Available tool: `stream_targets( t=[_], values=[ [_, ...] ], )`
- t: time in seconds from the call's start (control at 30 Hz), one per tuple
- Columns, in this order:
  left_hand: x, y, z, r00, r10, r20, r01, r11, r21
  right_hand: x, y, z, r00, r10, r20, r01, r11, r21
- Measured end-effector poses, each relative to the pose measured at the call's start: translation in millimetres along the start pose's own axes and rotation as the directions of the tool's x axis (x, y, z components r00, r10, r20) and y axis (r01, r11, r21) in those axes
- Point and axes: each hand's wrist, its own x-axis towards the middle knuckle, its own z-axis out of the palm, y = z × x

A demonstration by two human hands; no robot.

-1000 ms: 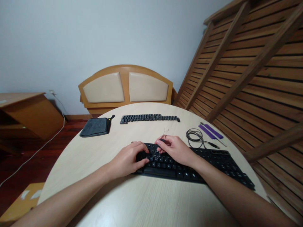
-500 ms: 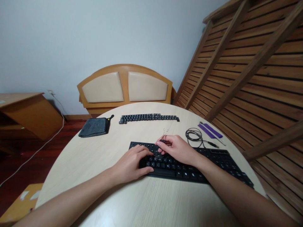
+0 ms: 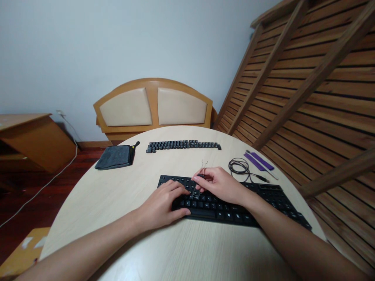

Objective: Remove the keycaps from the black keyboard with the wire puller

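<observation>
Leftmost, a grey fabric item [image 3: 113, 158] lies on the table [image 3: 164, 249]. The left hand [image 3: 167, 203], thumb and fingers wide apart, rests on the black keyboard [image 3: 202, 213]. The right hand [image 3: 218, 185] pinches a wire puller [image 3: 200, 175] over the keys [image 3: 200, 204]; whether it touches them is unclear. Rightward lies a coiled cable [image 3: 240, 171].

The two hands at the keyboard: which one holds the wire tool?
The right hand holds the wire tool between thumb and fingers; the left hand rests on the keyboard, no tool visible in it.

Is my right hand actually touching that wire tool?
Touching. The head view shows your right hand pinching the wire tool by its dark middle.
</observation>
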Motion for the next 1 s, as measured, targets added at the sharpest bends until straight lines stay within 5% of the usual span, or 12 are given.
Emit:
stream_targets(
  t=[0.73,1.0],
  values=[
    [1.0,-3.7,-8.5,0.999,-0.020,0.033,0.019,0.999,0.041,-0.9,10.2,-14.7,1.000,0.010,0.019,-0.009,0.998,-0.061],
    [1.8,-0.2,-5.2,0.999,-0.045,0.008,0.045,0.998,0.042,-4.6,0.3,-20.3,0.992,0.010,0.122,0.005,0.992,-0.129]
  ],
)
